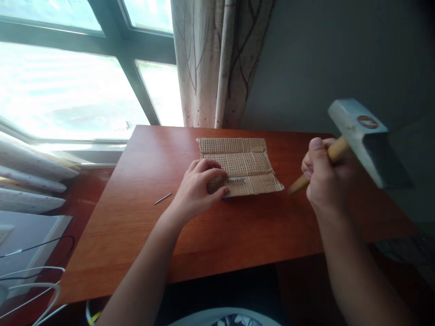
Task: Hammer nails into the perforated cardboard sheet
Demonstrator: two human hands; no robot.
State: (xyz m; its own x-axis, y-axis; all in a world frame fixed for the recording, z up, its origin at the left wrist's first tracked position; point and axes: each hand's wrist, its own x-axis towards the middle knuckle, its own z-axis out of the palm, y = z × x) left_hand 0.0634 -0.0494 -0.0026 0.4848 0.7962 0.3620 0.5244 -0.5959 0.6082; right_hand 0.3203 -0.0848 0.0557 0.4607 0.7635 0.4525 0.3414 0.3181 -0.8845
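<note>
Gripping a grey-metal, wooden-handled hammer [356,129] mid-handle in the right hand [322,176], raised at frame right, presumably for control. Curving the left hand [199,183] over a brown, hole-punched cardboard sheet [234,161] at centre, seemingly for steadying; cannot tell if pinching anything. With a thin silvery rod [163,198] left of centre on the reddish-brown wooden table [238,235].

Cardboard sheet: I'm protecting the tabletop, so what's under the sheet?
At the front edge of the cardboard sheet, a blue sliver shows; the rest underneath is hidden.
</note>
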